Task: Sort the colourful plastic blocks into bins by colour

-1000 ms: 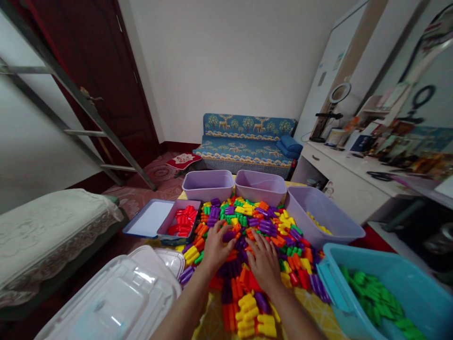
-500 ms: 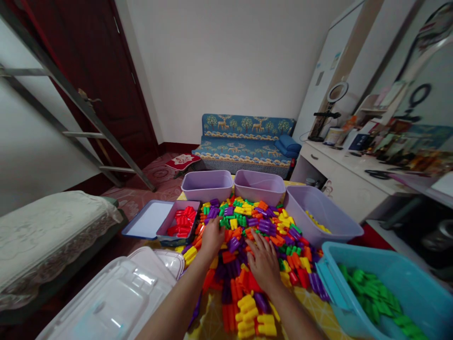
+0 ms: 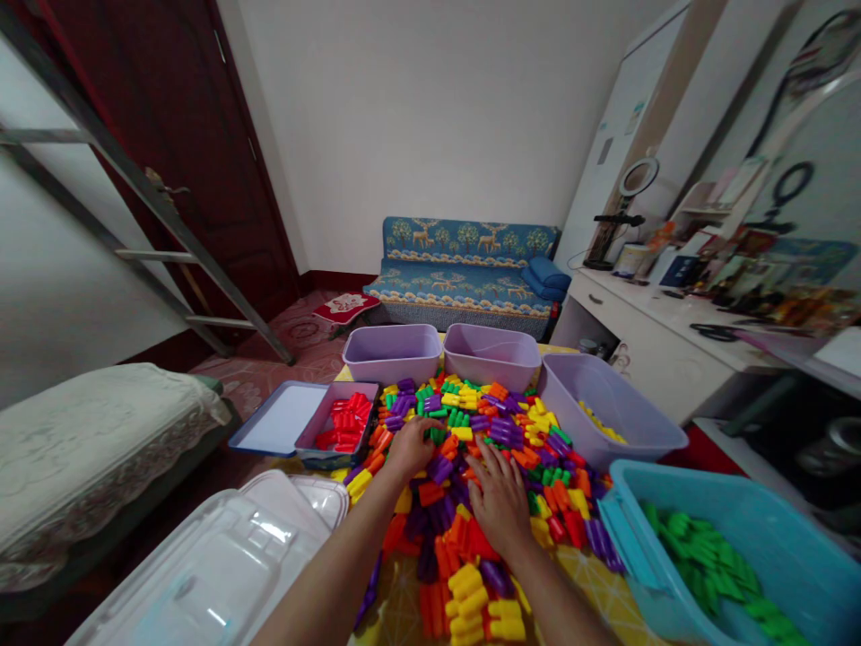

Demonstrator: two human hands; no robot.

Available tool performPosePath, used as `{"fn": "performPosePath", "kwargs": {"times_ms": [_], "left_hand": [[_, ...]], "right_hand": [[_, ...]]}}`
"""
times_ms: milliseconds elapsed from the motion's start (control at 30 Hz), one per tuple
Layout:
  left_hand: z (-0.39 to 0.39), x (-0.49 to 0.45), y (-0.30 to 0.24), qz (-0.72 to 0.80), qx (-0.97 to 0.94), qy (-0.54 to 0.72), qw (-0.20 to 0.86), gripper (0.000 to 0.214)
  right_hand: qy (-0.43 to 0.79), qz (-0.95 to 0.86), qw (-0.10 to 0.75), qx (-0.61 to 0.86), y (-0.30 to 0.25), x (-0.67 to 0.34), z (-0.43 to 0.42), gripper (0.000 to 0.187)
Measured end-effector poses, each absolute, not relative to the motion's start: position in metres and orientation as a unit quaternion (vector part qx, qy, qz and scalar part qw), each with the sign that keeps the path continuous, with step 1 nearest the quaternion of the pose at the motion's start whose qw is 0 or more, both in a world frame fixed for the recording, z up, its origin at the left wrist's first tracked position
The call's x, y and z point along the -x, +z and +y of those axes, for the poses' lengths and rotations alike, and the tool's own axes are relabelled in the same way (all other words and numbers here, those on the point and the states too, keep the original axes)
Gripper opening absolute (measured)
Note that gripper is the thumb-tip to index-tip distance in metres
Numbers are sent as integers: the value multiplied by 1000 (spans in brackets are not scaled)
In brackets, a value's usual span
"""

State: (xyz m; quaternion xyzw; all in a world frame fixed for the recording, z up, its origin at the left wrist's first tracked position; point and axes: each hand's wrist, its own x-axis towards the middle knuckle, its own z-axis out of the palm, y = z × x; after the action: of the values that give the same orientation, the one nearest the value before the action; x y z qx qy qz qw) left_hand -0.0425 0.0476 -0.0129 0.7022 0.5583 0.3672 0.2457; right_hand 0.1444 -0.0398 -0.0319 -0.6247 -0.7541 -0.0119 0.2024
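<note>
A heap of bullet-shaped plastic building blocks (image 3: 506, 434) in purple, orange, yellow, green and red spreads over the table. My left hand (image 3: 410, 447) is in the heap's middle, its fingers curled down beside some green blocks (image 3: 458, 419); what the fingertips hold, if anything, is hidden. To its right, my right hand (image 3: 499, 495) lies palm down on the blocks with its fingers spread. Nearer to me, yellow blocks (image 3: 468, 596) sit between my forearms.
Red blocks lie in a small box (image 3: 300, 440) on the left. Lilac bins (image 3: 394, 370) line the far edge; the right lilac bin (image 3: 646, 438) holds yellow blocks. A turquoise bin (image 3: 636, 556) contains green ones. Clear lids (image 3: 221, 561) rest at front left.
My left hand has shifted slightly to the right, and its fingers have turned toward the green blocks. My right hand stays nearly in place.
</note>
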Motion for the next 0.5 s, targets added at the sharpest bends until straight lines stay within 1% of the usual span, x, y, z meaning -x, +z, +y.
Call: {"fn": "performPosePath", "kwargs": {"times_ms": [133, 200, 267, 333, 400, 500], "left_hand": [[32, 41, -5, 521, -696, 431, 239, 16], [17, 35, 2, 489, -688, 477, 244, 13], [2, 27, 7, 458, -694, 500, 242, 13], [-13, 17, 8, 432, -713, 495, 243, 17], [-22, 8, 6, 413, -741, 471, 243, 22], [-26, 0, -1, 413, -784, 416, 203, 29]], "right_hand": [[-14, -751, 203, 628, -32, -143, -41, 44], [-14, -752, 202, 628, -32, -142, -41, 45], [-13, -754, 198, 626, -31, -143, -42, 44], [-10, -756, 193, 625, -30, -143, -42, 42], [-7, -758, 187, 625, -31, -144, -42, 43], [-11, -760, 189, 621, -35, -146, -43, 48]]}}
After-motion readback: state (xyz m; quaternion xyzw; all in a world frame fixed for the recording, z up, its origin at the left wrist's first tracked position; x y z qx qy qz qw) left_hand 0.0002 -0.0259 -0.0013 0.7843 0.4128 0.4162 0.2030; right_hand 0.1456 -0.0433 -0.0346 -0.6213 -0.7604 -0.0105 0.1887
